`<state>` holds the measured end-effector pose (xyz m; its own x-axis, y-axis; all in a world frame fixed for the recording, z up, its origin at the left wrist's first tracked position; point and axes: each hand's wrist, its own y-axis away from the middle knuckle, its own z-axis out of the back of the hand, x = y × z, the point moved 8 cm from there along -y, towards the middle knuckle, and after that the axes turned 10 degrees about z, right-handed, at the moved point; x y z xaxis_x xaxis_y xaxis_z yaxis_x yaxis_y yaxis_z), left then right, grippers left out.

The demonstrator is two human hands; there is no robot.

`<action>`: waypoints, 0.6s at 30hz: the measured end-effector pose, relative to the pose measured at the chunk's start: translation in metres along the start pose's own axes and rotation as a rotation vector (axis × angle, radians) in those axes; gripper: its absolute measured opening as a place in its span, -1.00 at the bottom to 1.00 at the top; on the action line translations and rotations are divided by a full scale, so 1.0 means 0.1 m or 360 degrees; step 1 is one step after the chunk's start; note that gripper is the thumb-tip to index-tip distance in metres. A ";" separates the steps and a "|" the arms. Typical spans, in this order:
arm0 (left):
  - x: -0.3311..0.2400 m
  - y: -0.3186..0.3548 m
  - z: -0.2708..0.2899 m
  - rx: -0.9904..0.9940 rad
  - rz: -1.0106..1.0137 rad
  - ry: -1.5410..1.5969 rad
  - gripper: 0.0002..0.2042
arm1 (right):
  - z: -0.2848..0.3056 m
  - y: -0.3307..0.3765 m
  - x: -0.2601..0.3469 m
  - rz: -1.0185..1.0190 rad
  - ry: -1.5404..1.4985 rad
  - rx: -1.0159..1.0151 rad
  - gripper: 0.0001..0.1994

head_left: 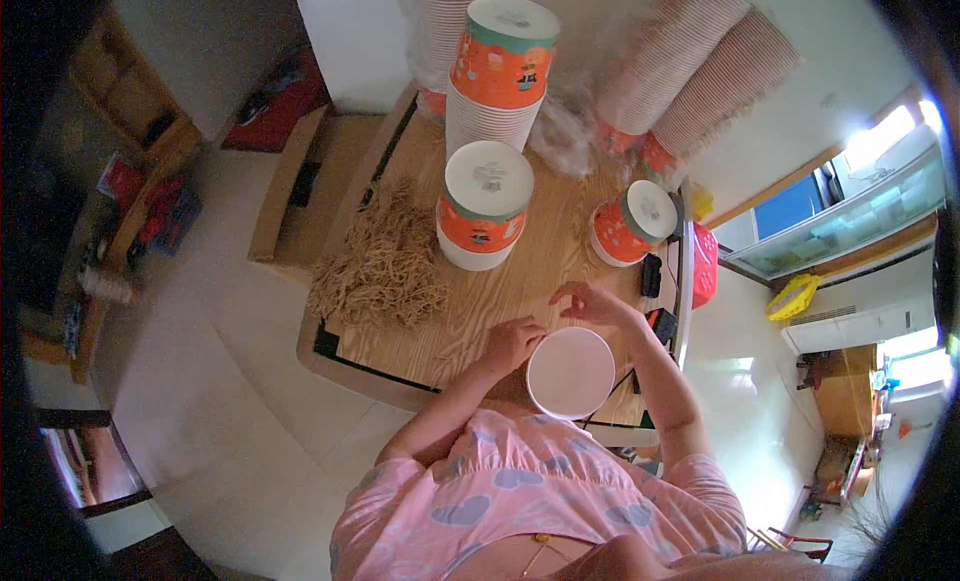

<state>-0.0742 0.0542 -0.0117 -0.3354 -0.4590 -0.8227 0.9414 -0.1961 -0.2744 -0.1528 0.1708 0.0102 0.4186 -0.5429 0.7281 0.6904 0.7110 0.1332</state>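
A white-lined paper tub (571, 374) rests against my front at the table's near edge, its round mouth facing up. Beside its upper left rim is my left hand (513, 343), fingers bent and pressed together; what they hold, if anything, is too small to make out. Just above the rim hovers my right hand (592, 306), fingers curved with a gap between thumb and fingertips, and nothing visible in it. Left of my hands lies a loose heap of brown paper twine pieces (385, 266) on the wooden table (480, 306).
Upside-down orange tubs with white bases stand ahead: a short stack (487, 206), a taller stack (508, 66) behind, and another tub (635, 221) right. Long wrapped tub stacks (675, 56) lean at the back. A black object (651, 276) sits along the right edge; a cardboard box (290, 196) stands left.
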 end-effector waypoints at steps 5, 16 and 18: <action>-0.09 -0.08 0.00 0.0096 0.0069 0.0003 -0.91 | -0.42 -0.04 -0.14 0.0096 -0.0086 0.0398 -0.87; 0.01 -0.03 -0.03 0.0098 0.0093 0.0036 -0.91 | -0.22 0.12 -0.29 -0.0020 -0.0156 0.0168 -0.88; 0.03 -0.02 -0.03 0.0091 0.0132 0.0062 -0.91 | -0.19 0.15 -0.28 -0.0040 -0.0178 0.0089 -0.88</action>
<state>-0.0771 0.0558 -0.0153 -0.2536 -0.4417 -0.8606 0.9620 -0.2085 -0.1764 -0.1433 0.1882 -0.0211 0.3311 -0.5095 0.7942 0.6645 0.7235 0.1871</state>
